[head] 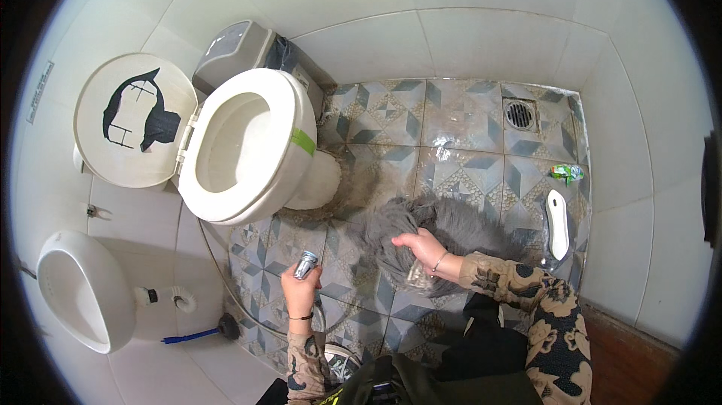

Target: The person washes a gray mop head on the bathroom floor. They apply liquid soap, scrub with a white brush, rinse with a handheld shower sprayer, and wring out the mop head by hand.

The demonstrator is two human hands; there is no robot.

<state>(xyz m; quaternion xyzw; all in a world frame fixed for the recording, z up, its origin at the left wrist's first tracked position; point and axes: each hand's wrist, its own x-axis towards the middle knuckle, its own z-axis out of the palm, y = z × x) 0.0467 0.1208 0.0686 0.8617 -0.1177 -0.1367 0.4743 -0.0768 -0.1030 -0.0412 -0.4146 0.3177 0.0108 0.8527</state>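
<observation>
My left hand (pixel 302 292) grips a chrome spray head (pixel 306 265), its face turned upward and away from me. A flexible metal hose (pixel 220 275) runs across the floor and the wall side nearby. My right hand (pixel 424 252) holds the near part of a shaggy grey fur-like piece (pixel 468 227), with most of its fingers hidden in the long fibres. The piece lies heaped on the wet tiles and looks damp; a paler patch shows below my hand. Whether it is a rug or a cover, I cannot tell.
A toilet (pixel 248 145) with its lid raised stands at left, beside a grey bin (pixel 228 52). A small urinal (pixel 84 298) and a blue-handled brush (pixel 194 336) are lower left. At right lie a white brush (pixel 557 224) and a green packet (pixel 567 172), near a floor drain (pixel 519 115).
</observation>
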